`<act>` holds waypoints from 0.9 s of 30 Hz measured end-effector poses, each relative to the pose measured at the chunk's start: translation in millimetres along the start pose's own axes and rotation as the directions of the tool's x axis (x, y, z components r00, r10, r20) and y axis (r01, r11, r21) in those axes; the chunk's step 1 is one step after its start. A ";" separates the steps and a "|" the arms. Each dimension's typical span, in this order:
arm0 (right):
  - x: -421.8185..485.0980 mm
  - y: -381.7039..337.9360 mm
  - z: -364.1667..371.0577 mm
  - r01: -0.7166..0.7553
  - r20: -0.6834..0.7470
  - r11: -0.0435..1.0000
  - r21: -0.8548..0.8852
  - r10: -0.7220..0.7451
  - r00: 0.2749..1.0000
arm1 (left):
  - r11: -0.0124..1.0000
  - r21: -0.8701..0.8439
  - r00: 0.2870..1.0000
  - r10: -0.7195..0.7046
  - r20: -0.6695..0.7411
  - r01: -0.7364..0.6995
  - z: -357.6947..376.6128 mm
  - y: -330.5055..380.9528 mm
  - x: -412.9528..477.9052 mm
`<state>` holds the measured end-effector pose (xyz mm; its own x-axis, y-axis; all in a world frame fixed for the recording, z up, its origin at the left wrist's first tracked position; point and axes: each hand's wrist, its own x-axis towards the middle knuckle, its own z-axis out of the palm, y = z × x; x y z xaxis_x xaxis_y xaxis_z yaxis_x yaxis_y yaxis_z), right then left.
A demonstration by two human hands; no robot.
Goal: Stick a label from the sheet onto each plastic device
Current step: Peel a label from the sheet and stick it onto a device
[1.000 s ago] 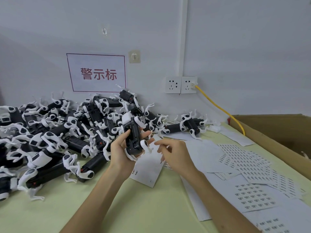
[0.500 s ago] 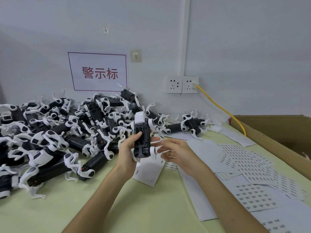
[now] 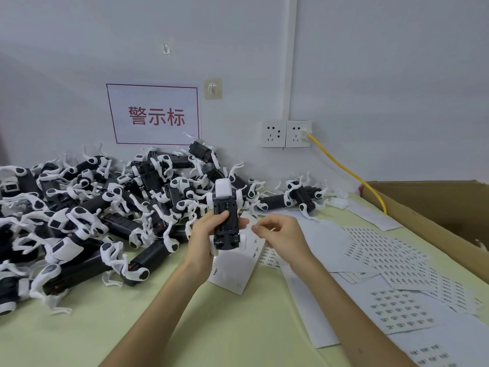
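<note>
- Plastic device (image 3: 226, 221), black underside toward the viewer, is held upright above the table (image 3: 211, 327), with the left hand (image 3: 203, 234) gripping its body.
- Right hand (image 3: 277, 234) is just beside it, fingertips drawn together. Whether they pinch a label cannot be told.
- Advice: steady the device, seat one label edge on a flat black face, then press it down.
- Sheet (image 3: 232, 271) lies under the hands, and more sheets (image 3: 397, 311) spread to the right.
- Pile (image 3: 105, 207) crowds the left, and its white arms may snag a sleeve or label.

wall sign (image 3: 154, 115) reads "警示标", sheet labels illegible
</note>
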<state>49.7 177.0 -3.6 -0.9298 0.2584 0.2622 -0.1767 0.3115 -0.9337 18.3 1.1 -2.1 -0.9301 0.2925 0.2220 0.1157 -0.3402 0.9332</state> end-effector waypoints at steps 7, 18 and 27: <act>-0.9 -3.1 -3.4 0.095 -0.062 0.990 0.106 -0.089 0.994 | 0.998 0.058 0.998 0.028 -0.054 -0.025 -3.8 -3.1 3.1; -12.7 10.0 33.6 0.365 -0.084 0.913 -0.180 -0.384 0.919 | 0.988 -0.153 0.999 -0.036 -0.018 0.033 10.8 -15.2 -2.6; -6.6 -2.1 14.7 0.176 -0.202 0.960 0.219 -0.132 0.970 | 0.988 -0.028 0.983 -0.148 0.112 0.152 10.0 -5.7 0.4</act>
<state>51.5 161.2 -6.9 -0.8139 0.3941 0.4270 -0.4042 0.1439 -0.9033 20.7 12.1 -4.5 -0.8923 0.4374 0.1119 -0.0364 -0.3168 0.9478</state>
